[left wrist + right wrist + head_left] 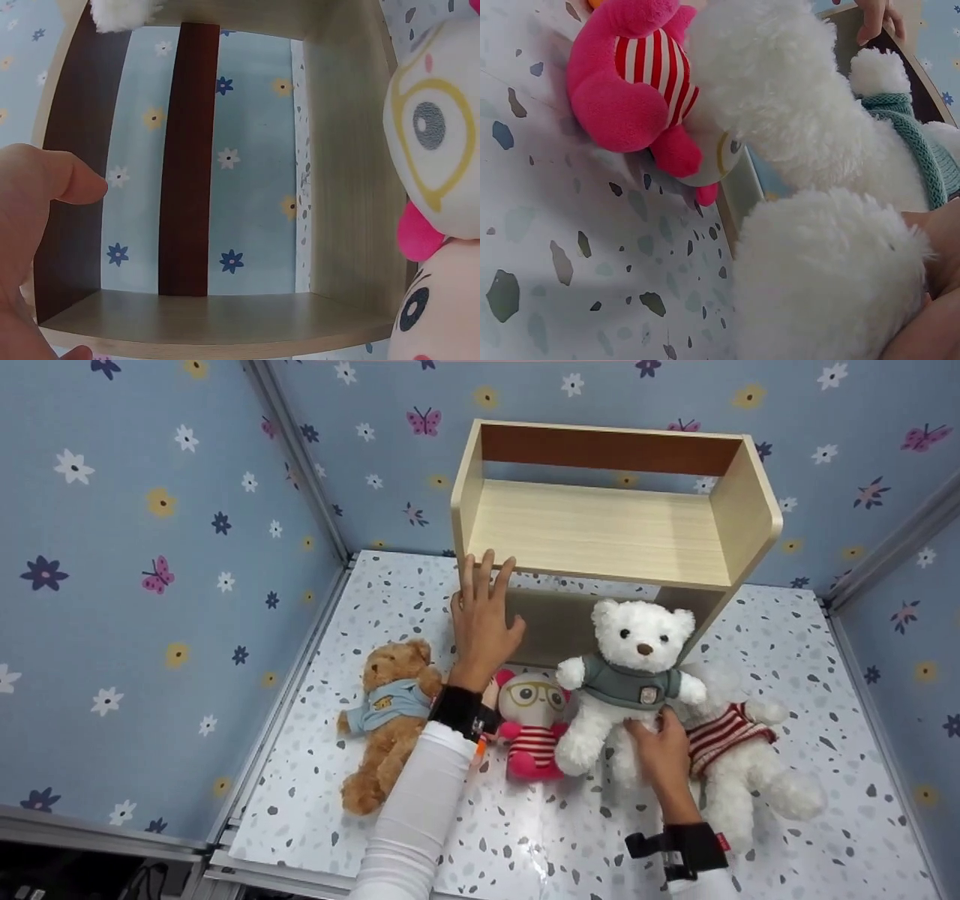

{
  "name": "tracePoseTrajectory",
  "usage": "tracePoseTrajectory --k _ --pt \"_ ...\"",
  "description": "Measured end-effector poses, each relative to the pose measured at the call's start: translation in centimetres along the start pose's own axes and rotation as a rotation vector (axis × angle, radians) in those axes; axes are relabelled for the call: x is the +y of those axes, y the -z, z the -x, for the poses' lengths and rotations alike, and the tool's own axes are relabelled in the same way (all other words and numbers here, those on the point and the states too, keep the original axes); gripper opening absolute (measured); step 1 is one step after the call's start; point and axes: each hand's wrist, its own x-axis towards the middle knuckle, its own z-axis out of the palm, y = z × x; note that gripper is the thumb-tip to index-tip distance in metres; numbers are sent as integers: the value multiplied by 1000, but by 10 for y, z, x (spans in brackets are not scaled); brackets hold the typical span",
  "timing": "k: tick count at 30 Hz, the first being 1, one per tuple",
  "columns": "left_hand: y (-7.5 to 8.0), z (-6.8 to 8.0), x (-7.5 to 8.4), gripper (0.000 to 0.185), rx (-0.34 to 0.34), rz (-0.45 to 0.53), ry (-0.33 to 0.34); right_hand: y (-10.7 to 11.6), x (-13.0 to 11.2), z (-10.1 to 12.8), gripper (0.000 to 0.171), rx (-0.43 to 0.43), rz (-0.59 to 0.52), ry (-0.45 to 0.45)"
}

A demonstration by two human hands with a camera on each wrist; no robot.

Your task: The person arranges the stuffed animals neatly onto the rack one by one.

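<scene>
The white bear in the green top [630, 686] is in the right hand [664, 754], which grips it low down, by its bottom. The bear is long from head to feet. Its head points up and away from this hand, toward the shelf [600, 529], tipped a tiny bit to the right. Its legs hang just left of the hand. It looks held up off the table [585, 847], but I can't be sure.

The right hand is the near one for this bear. The left hand [484, 622] is farther back and to the left of that grip. It holds no toy; its fingers are spread out and touch the front left part of the shelf.

The shelf is past the right hand, back and a little left. It has a top part and a bottom part. The bear's head is in front of the bottom part, near its right end. Through the back you can see the flowery wall.

Left of the grip is the pink doll with glasses [531, 746]. Beside it is a peach-faced doll [439, 322], partly hidden by the left wrist. Farther left lies the brown bear [394, 701]. Just right of the grip lies the bear in the stripy top [731, 739].
</scene>
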Motion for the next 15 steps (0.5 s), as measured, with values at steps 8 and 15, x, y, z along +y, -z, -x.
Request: tracePoseTrajectory --k 8,15 --pt "-7 1 0 89 16 -4 4 1 -14 -34 60 37 -41 27" --pt "-8 1 -1 90 14 16 9 -4 -25 -57 59 52 -60 31"
